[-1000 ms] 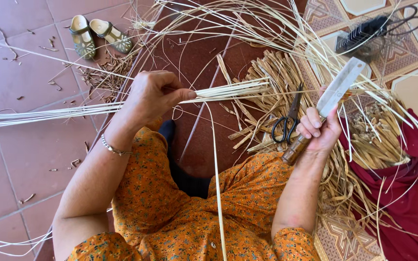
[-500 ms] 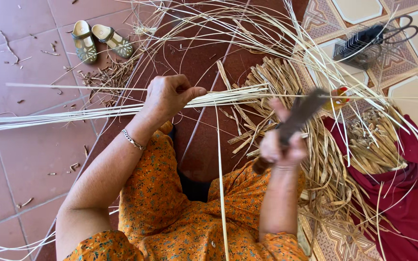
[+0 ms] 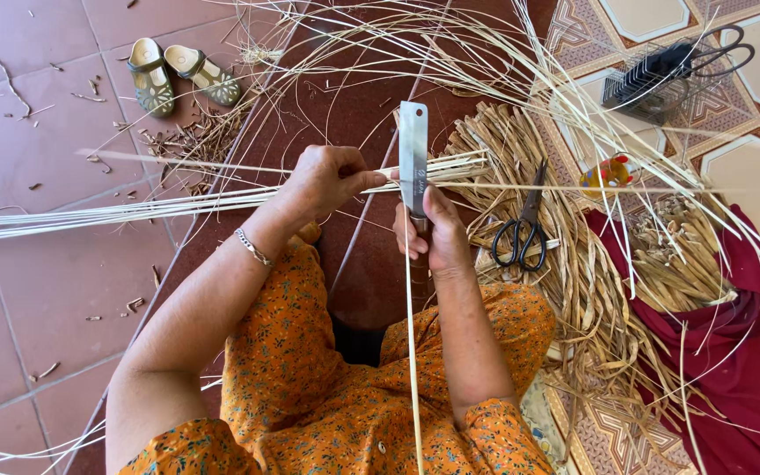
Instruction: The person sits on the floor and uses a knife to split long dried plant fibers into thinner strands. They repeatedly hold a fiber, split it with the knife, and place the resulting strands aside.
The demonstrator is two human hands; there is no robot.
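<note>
The fingers of the left hand (image 3: 327, 180) are closed around a bundle of thin pale strips (image 3: 134, 208). The thumb presses on top, near the cut ends. The bundle lies almost level and runs far out to the left, over the red floor tiles (image 3: 37, 281), and its short end points to the right, just past the blade. The fingers of the right hand (image 3: 433, 233) are closed on the handle of a flat knife (image 3: 412, 158). The blade stands upright, with its square tip up, and it meets the bundle right beside the left thumb. One single strip (image 3: 413, 369) hangs down from the right hand, over the orange flowered clothing (image 3: 310, 387).

Half a second ago the right hand was further to the right, and the knife was tilted and blurred above the heap of straw. Now it has come to the middle and the blade is straight. The left hand has stayed in nearly the same place.

The left forearm reaches forward and upward with a metal bracelet (image 3: 253, 249) at the wrist. The right forearm goes up almost straight from the lap. Black scissors (image 3: 525, 224) lie on the heap of dry straw (image 3: 521, 149) just to the right of the right hand. A pair of sandals (image 3: 182, 77) is well apart, at the upper left, and a dark red cloth (image 3: 749, 352) lies at the right.
</note>
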